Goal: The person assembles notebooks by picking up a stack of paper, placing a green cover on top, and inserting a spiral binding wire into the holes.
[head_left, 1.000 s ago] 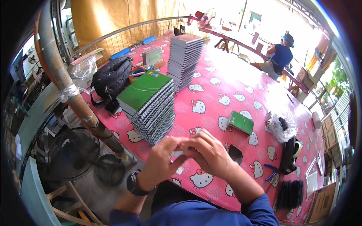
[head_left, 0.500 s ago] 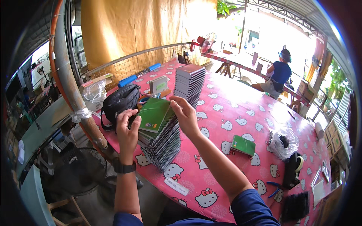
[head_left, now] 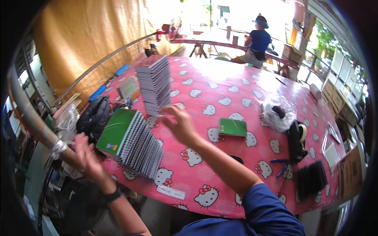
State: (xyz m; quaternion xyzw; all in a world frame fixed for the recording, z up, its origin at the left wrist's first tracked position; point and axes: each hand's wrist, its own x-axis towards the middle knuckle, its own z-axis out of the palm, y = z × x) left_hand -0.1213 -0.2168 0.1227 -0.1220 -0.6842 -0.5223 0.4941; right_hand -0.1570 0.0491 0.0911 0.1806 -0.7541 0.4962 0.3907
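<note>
Left hand's (head_left: 90,159) blurry but empty, fingers spread, just beside the green notebook stack (head_left: 132,143) on the pink table (head_left: 201,175). Then a grey stack (head_left: 154,86), and the right hand (head_left: 179,124) near it, fingers loosely bent, nothing gripped.

Notebooks (head_left: 132,143) on table (head_left: 204,173) (bag (head_left: 93,120) left)

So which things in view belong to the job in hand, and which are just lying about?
Likely in the job:
- green-topped spiral notebook stack, between the open left hand and right hand
- second notebook stack, near the right hand

Apparently lying about:
- black bag
- tape dispenser
- clear plastic
</note>
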